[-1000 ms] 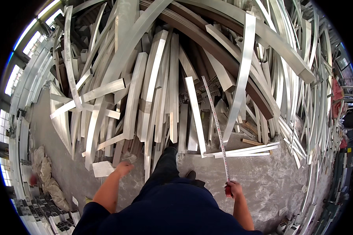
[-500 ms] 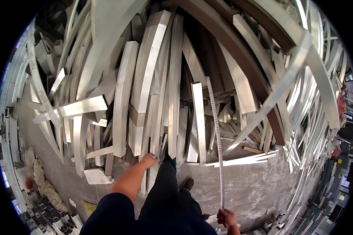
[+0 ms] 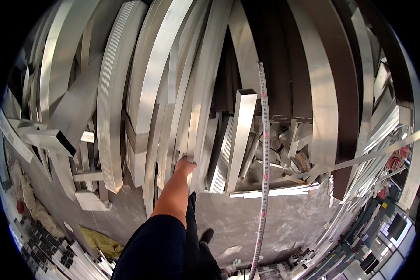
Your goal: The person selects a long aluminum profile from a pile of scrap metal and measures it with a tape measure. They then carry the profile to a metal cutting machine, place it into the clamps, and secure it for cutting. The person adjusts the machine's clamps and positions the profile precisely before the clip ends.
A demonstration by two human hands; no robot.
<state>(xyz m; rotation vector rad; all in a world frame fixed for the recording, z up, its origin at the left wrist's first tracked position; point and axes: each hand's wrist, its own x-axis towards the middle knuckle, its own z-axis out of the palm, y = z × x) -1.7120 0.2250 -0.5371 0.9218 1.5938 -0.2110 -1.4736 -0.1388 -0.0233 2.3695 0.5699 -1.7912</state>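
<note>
My left hand (image 3: 185, 165) reaches forward into a dense stack of long silvery metal profiles, its fingers closed at the lower end of a narrow profile (image 3: 183, 140). Part of the grip is hidden behind the hand itself. To the right, an extended tape measure blade (image 3: 266, 154) runs from the stack down to the lower edge, its free end uppermost. My right hand and the tape's case are out of view. Between the blade and my left hand, an open-ended square tube (image 3: 242, 135) leans upright beside a ribbed profile (image 3: 221, 161).
Dark brown profiles (image 3: 347, 107) stand at the right, crossed by a thin pale strip (image 3: 382, 154). Short offcuts (image 3: 296, 140) lie low behind the tape. A square tube (image 3: 49, 140) juts out at left. Yellowish sheeting (image 3: 100, 242) rests on the grey floor (image 3: 228, 212).
The view has shifted closer to the stack. My left hand has moved forward and up along the profiles. My right hand with the tape case has left the picture; the blade remains extended.
</note>
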